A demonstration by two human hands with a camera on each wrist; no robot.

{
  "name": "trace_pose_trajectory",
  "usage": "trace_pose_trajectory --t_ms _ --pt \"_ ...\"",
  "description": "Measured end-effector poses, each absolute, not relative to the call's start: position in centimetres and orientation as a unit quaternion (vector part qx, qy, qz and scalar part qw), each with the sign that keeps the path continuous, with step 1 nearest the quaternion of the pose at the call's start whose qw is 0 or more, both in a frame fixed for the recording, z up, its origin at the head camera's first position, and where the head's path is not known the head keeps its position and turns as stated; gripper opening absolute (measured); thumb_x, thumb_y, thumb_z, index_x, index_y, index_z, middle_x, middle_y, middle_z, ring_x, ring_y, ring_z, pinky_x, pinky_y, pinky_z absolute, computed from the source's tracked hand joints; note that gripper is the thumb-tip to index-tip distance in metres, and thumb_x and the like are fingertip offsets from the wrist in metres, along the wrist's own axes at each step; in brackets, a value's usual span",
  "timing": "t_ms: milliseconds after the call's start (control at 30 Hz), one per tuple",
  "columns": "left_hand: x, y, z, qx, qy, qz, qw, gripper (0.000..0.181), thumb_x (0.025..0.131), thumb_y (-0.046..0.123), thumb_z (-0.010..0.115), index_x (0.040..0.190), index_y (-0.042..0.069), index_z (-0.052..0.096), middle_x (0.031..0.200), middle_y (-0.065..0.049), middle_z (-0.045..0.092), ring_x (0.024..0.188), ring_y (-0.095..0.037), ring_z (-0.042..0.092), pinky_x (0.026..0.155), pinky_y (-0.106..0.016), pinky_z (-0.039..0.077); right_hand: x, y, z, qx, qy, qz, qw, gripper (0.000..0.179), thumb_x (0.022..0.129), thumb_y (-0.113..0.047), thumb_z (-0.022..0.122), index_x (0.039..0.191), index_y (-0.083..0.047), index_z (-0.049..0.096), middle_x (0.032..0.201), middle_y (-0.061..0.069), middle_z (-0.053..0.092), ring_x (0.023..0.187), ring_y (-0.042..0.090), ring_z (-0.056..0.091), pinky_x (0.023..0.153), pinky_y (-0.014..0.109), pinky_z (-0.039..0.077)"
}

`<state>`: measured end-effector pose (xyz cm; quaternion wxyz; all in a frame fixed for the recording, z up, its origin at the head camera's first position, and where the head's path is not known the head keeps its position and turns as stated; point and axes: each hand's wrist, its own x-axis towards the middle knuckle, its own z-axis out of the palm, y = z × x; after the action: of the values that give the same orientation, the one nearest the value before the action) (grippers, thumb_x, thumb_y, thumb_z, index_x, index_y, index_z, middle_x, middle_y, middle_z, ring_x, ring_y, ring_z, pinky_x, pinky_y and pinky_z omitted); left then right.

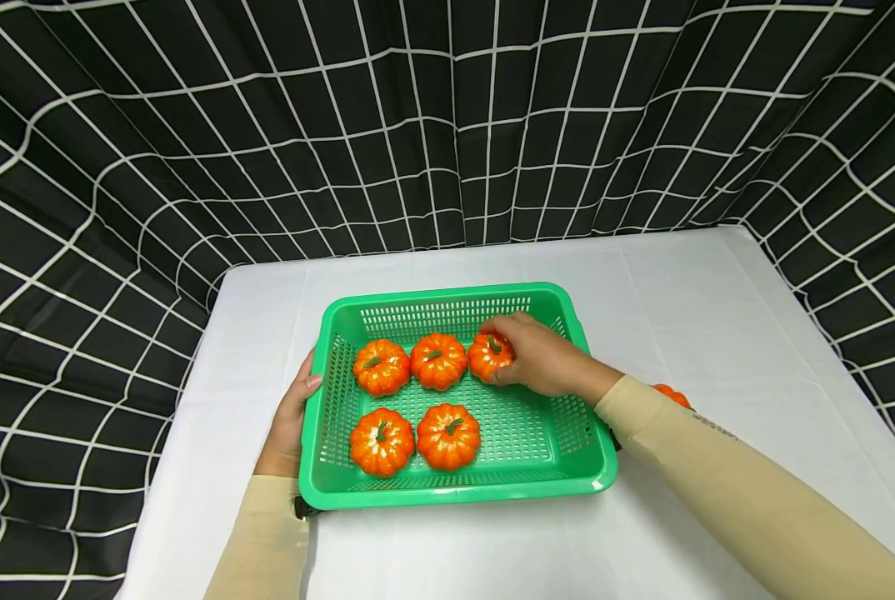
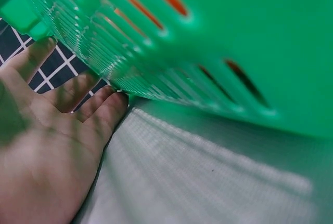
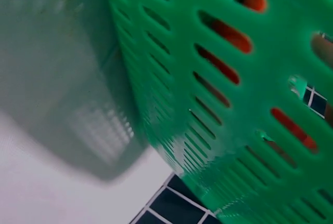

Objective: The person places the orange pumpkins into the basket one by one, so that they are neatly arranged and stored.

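Note:
A green plastic basket (image 1: 462, 498) with slotted sides holds several small orange pumpkins with green stems. My right hand (image 1: 541, 354) reaches over its right side and grips the pumpkin (image 1: 485, 360) at the back right, fingers behind and thumb in front. To the left of it are a back middle pumpkin (image 1: 438, 362) and a back left pumpkin (image 1: 382, 367). A front left pumpkin (image 1: 382, 442) and a front middle pumpkin (image 1: 448, 437) lie nearer. My left hand (image 2: 49, 135) braces the basket's left side from outside, its fingers extended, fingertips at the lower wall.
Another pumpkin (image 1: 672, 395) lies outside the basket on the right, partly hidden by my right sleeve. A white cloth covers the table (image 1: 672, 300). A black curtain with a white grid (image 1: 447, 125) hangs at the back and both sides.

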<state>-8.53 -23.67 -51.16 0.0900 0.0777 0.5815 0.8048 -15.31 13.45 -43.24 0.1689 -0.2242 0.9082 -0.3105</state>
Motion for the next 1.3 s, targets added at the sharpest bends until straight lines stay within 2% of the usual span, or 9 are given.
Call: trace_pose_trajectory --t_ms 133,333,467,700,1067,1300 --pt "-8.4 -23.7 -51.0 0.067 0.582 0.805 0.091 0.077 0.101 0.019 0.030 0.177 0.028 0.018 0.177 -0.007 0.025 0.151 -0.029 0.039 0.116 -0.037 0.044 -15.3 13.3 -43.2 -0.218 0.910 -0.308 0.171 0.061 0.093 -0.014 0.087 0.148 -0.009 0.061 0.140 0.020 0.055 0.129 0.037 0.053 0.108 0.058 0.048" --pt "-8.4 -23.6 -51.2 0.065 0.581 0.806 0.090 0.076 0.103 0.019 0.029 0.177 0.029 0.017 0.178 -0.006 0.024 0.152 -0.029 0.037 0.117 -0.036 0.042 -15.2 13.3 -43.3 -0.208 0.911 -0.318 0.162 0.062 0.093 -0.012 0.086 0.149 -0.008 0.060 0.139 0.019 0.053 0.126 0.036 0.053 0.107 0.056 0.048" --pt "-8.4 -23.6 -51.4 0.060 0.580 0.807 0.093 0.076 0.103 0.020 0.029 0.177 0.029 0.016 0.178 -0.005 0.023 0.154 -0.030 0.035 0.117 -0.036 0.042 -15.2 13.4 -43.3 -0.207 0.908 -0.329 0.154 0.068 0.092 -0.013 0.086 0.154 -0.007 0.057 0.145 0.022 0.052 0.129 0.037 0.052 0.110 0.057 0.046" --pt "-8.4 -23.6 -51.4 0.058 0.583 0.805 0.090 0.076 0.103 0.019 0.029 0.177 0.028 0.017 0.177 -0.006 0.025 0.152 -0.029 0.038 0.116 -0.036 0.043 -15.4 13.5 -43.3 -0.207 0.898 -0.361 0.145 0.073 0.093 -0.015 0.086 0.158 -0.008 0.054 0.155 0.021 0.048 0.139 0.039 0.048 0.114 0.060 0.043" --pt "-8.5 -23.5 -51.2 0.076 0.589 0.800 0.085 0.077 0.101 0.019 0.028 0.177 0.027 0.017 0.177 -0.005 0.025 0.156 -0.030 0.032 0.119 -0.036 0.039 -15.5 14.2 -43.0 -0.211 0.855 -0.460 0.114 0.071 0.095 -0.011 0.084 0.158 -0.009 0.053 0.160 0.014 0.046 0.145 0.042 0.042 0.116 0.064 0.038" --pt "-8.5 -23.5 -51.1 0.078 0.590 0.799 0.082 0.077 0.101 0.019 0.030 0.177 0.025 0.018 0.178 -0.007 0.023 0.156 -0.029 0.031 0.120 -0.035 0.038 -15.5 14.4 -43.2 -0.217 0.833 -0.500 0.093 0.067 0.096 -0.011 0.082 0.157 -0.007 0.054 0.159 0.013 0.050 0.147 0.036 0.041 0.119 0.064 0.033"
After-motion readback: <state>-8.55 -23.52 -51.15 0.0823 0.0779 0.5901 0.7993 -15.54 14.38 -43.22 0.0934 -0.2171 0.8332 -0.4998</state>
